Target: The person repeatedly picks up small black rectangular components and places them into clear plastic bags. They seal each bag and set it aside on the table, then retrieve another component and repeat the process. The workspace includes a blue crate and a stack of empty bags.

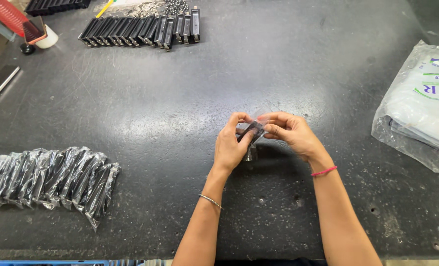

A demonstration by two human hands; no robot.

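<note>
Both hands, left hand point(231, 144) & right hand point(289, 132), pinch a black part point(252, 132), probably inside clear bag. Wrapped parts point(52, 178) lower left done; bare parts point(143, 28) at top left remain.

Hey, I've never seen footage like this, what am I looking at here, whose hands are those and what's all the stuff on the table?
This is one picture from a camera worn on a person's head, looking down at their own bare hands over a dark table. The left hand and right hand together pinch a small black part that seems to sit in thin clear plastic. At the far edge lies a row of bare black parts. On the left lies a row of parts wrapped in clear plastic. At the right sits a clear bag of folded plastic sheets.
</note>
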